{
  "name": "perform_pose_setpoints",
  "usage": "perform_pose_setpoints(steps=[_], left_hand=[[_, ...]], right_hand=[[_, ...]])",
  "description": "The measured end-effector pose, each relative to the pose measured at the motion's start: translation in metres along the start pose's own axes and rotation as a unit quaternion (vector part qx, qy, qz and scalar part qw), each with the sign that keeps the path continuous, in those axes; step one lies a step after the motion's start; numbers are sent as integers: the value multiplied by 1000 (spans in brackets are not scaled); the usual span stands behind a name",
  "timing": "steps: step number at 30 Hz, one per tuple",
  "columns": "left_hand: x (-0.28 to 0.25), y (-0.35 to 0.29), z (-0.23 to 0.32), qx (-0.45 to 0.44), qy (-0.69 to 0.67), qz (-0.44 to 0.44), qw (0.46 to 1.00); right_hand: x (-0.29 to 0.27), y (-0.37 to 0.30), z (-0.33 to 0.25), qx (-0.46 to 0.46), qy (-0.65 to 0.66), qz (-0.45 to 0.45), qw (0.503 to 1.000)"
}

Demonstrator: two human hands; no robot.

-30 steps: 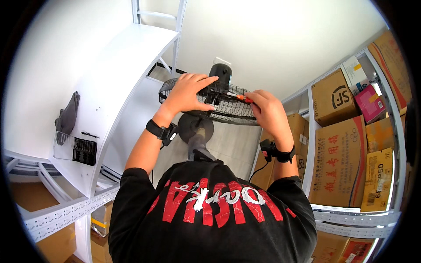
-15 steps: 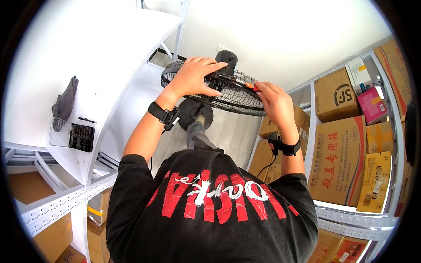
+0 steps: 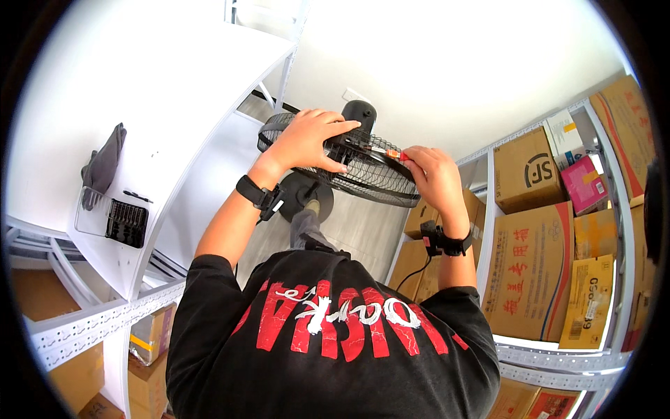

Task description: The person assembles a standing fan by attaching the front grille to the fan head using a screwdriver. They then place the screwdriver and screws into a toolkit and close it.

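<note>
A black standing fan [image 3: 370, 183] is in front of me, its wire cage tipped so that I look down on its rim. Behind the cage sits the dark motor housing [image 3: 359, 115], and the round base [image 3: 296, 202] is on the floor. My left hand [image 3: 300, 145] grips the cage's middle, thumb and forefinger apart on either side of a black part. My right hand [image 3: 436, 178] is closed round the red-and-orange handle of a screwdriver [image 3: 395, 154]. Its shaft points left toward that black part; the tip's exact contact is hard to make out.
On the white table [image 3: 188, 91] at left lie a grey cloth [image 3: 105, 159], a thin black rod [image 3: 137, 196] and an open case of bits [image 3: 127, 222]. Shelving with several cartons [image 3: 528, 262] rises at right. A white wall stands beyond the fan.
The fan and right hand appear slightly lower in the view, which has itself shifted. My right hand has turned a little about the screwdriver handle. The left hand keeps its grip.
</note>
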State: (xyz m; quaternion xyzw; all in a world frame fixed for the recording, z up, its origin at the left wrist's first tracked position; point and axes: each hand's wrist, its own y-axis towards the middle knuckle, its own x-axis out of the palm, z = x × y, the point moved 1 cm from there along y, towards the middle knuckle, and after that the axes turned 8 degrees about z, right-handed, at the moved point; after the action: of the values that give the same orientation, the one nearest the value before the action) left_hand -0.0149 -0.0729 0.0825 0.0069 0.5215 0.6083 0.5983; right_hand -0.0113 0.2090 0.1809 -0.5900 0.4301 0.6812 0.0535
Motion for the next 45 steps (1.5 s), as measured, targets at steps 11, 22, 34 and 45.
perform_pose_setpoints(steps=[11, 22, 34, 45], left_hand=[[0, 0, 0, -10, 9, -7, 1000], [2, -1, 3, -28, 12, -1, 1000], [-1, -3, 3, -38, 21, -5, 999], [1, 0, 5, -29, 23, -14, 999]], right_hand=[[-3, -7, -8, 95, 33, -34, 994], [8, -15, -6, 149, 84, -26, 985], [6, -5, -23, 105, 74, 13, 992], [7, -4, 2, 12, 37, 21, 999]])
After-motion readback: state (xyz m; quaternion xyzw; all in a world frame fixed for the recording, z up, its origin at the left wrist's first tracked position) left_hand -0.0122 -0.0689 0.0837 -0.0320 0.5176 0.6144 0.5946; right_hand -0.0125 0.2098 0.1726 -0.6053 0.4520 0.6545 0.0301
